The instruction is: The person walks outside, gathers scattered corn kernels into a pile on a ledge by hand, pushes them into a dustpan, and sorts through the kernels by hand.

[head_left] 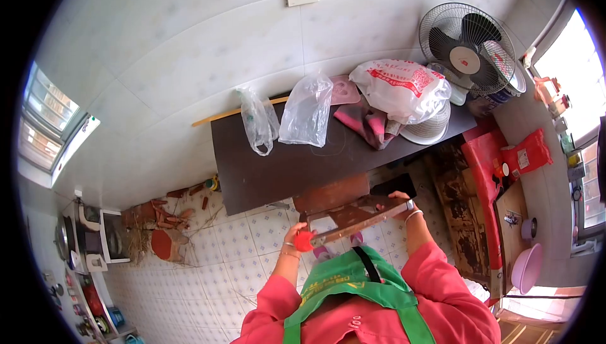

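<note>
In front of my green apron, my left hand (295, 237) and my right hand (400, 208) hold a brown wooden frame (363, 221) by its two ends. A red object (303, 241) is at the frame's left end, against my left hand. My right hand grips the other end, with a bracelet at the wrist. Just beyond the frame is a brown board or seat (331, 194), partly hidden under the edge of the dark table (278, 170).
Plastic bags (306, 109), pink-and-grey cloth (369, 123), a white bag (404, 88) and a fan (467, 53) are on the table. A worn wooden cabinet (457, 205) stands right; a chopping stump (167, 245) and wood pieces lie left on the tiled floor.
</note>
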